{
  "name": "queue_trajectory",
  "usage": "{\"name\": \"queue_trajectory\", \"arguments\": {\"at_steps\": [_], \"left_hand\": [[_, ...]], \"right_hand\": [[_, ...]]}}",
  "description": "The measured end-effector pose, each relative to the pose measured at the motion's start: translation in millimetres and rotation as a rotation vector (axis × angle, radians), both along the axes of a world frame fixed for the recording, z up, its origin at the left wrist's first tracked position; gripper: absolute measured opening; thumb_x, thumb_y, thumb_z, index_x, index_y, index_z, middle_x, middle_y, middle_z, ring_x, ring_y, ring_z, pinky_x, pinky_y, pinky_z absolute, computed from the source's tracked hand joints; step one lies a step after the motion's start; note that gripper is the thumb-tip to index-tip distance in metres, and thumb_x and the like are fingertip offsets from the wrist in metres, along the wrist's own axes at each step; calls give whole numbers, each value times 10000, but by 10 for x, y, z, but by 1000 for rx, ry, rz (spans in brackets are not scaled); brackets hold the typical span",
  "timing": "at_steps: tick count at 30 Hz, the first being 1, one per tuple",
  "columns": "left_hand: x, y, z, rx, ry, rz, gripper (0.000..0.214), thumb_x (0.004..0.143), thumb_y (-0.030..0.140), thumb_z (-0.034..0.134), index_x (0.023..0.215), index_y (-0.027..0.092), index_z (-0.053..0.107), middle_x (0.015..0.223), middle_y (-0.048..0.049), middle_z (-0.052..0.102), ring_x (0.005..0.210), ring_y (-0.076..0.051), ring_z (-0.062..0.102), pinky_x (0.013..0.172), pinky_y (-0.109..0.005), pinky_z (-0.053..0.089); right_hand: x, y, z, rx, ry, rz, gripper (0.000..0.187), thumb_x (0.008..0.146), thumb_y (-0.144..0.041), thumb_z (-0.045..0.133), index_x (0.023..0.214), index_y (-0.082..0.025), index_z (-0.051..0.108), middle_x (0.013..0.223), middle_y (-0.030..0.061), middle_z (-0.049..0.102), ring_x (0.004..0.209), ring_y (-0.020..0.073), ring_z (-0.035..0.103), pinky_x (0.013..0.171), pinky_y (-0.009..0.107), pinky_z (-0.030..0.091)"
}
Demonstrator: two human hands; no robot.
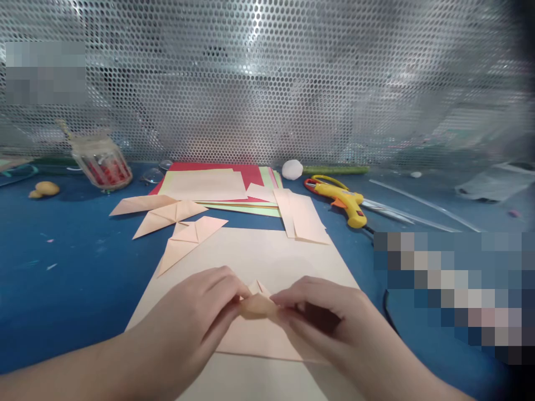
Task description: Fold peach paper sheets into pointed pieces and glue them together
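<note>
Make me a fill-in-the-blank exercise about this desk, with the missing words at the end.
1. The left hand and right hand hold folded paper above a tabletop colored ____.
2. The body of the glue gun is ____.
3. The contents of the glass jar are mostly ____.
4. In the picture, the white ball lies to the ____ of that jar.

Missing words: blue; yellow; red; right.
</note>
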State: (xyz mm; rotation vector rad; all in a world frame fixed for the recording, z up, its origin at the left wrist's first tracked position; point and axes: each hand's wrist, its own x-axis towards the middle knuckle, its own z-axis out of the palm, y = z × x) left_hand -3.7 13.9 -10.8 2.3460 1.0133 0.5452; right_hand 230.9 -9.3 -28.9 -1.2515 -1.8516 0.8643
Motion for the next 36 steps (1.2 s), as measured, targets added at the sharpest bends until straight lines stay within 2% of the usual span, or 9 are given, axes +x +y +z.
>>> {"name": "queue_trajectory", "arguments": {"at_steps": [5, 9, 13, 17, 21, 23, 25, 31, 36], "left_hand": [[-2, -27, -1, 59, -3, 26, 182, 992, 119, 425, 897, 235, 527, 847, 41, 614, 756, -138, 597, 682, -235, 465], [-19, -39, -4, 143, -1, -77, 266, 1001, 94, 378, 801, 224, 497, 795, 34, 566, 700, -140, 540, 654, -236, 445], [-51, -42, -4, 236, -29, -165, 261, 1002, 60, 340, 905, 217, 525, 888, 3, 584, 777, -156, 545, 728, -256, 466], [-57, -68, -27, 231, -10, -194, 257, 997, 41, 329, 1018, 215, 517, 958, -13, 602, 838, -161, 574, 774, -251, 503], [-33, -94, -49, 152, -54, -170, 252, 1028, 60, 351, 1102, 247, 503, 998, 15, 630, 906, -154, 610, 856, -251, 504], [-23, -89, -49, 82, -101, -112, 217, 1038, 81, 399, 1072, 265, 508, 991, 40, 627, 903, -133, 621, 856, -225, 496], [-21, -75, -49, 77, -98, -68, 211, 1023, 73, 426, 1010, 262, 517, 972, 45, 621, 884, -126, 621, 832, -213, 495], [-63, -71, -71, 215, -34, -156, 254, 971, 24, 378, 955, 210, 550, 986, -26, 609, 865, -158, 596, 778, -255, 502], [-52, -81, -15, 391, 6, -196, 321, 952, -3, 330, 928, 175, 596, 918, -69, 650, 812, -190, 590, 760, -281, 532]], "right_hand": [[41, 46, 32, 81, -22, 106, 263, 862, -82, 602, 860, -297, 755, 770, -40, 707, 653, 92, 632, 565, 172, 449], [56, 56, 21, 170, 6, 141, 283, 886, -53, 560, 868, -265, 747, 845, -15, 712, 715, 83, 663, 605, 148, 477], [58, 63, 79, 262, -57, 197, 333, 901, -24, 517, 927, -248, 761, 829, 9, 707, 705, 92, 673, 632, 150, 524], [49, 55, 126, 319, -136, 186, 283, 922, -55, 539, 994, -215, 761, 832, 32, 731, 720, 115, 702, 656, 175, 565], [24, 43, 97, 328, -152, 121, 282, 921, -60, 510, 945, -219, 742, 813, 23, 743, 709, 129, 700, 665, 202, 577], [17, 42, 91, 322, -164, 116, 286, 907, -49, 505, 928, -219, 734, 807, 20, 741, 703, 130, 696, 658, 201, 578], [22, 39, 101, 330, -182, 131, 291, 902, -36, 505, 935, -208, 737, 814, 23, 742, 712, 124, 701, 662, 187, 574], [87, 8, 135, 437, -298, 249, 325, 1051, -151, 412, 1046, -181, 735, 855, 57, 726, 764, 156, 687, 671, 234, 566], [111, -4, 194, 458, -378, 334, 332, 1076, -160, 361, 1038, -174, 690, 964, 74, 717, 885, 160, 676, 782, 238, 571]]}}
